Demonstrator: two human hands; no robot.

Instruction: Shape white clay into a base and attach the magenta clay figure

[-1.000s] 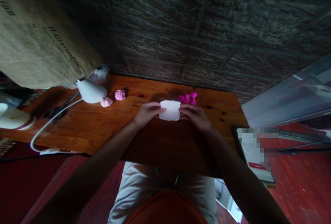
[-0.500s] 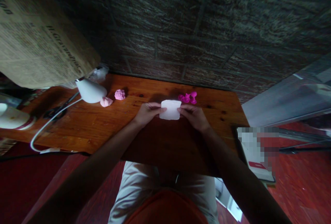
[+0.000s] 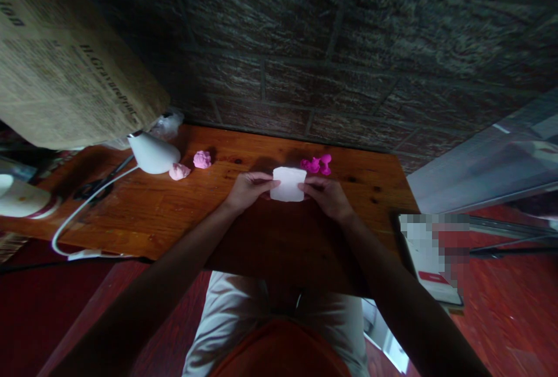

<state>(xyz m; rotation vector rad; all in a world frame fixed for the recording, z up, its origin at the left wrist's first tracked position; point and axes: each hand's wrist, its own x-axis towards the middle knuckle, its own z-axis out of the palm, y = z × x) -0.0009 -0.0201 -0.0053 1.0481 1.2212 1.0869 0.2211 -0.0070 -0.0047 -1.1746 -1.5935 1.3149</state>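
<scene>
A thin white, roughly square piece (image 3: 288,185) with softly uneven edges is held up over the wooden table. Whether it is paper or flattened clay, I cannot tell. My left hand (image 3: 248,192) pinches its left edge, thumb on the near face and fingers behind. At the opposite edge my right hand (image 3: 328,196) grips it the same way. Just beyond the right hand lie several magenta plastic pieces (image 3: 317,164), partly hidden by the white piece and fingers. Two crumpled pink lumps, one brighter (image 3: 202,160) and one paler (image 3: 179,171), rest to the left.
A white lamp base (image 3: 153,153) with a newsprint shade (image 3: 82,69) stands at the left, its white cable (image 3: 65,226) looping over the table (image 3: 143,220). Dark scissors (image 3: 102,185) and a white cup (image 3: 24,197) are nearby. A stone-patterned wall (image 3: 296,75) borders the back.
The white piece has shifted very slightly right, and its right edge, notched at first, now looks straighter. Both hands keep their pinch; the things on the table have not moved.
</scene>
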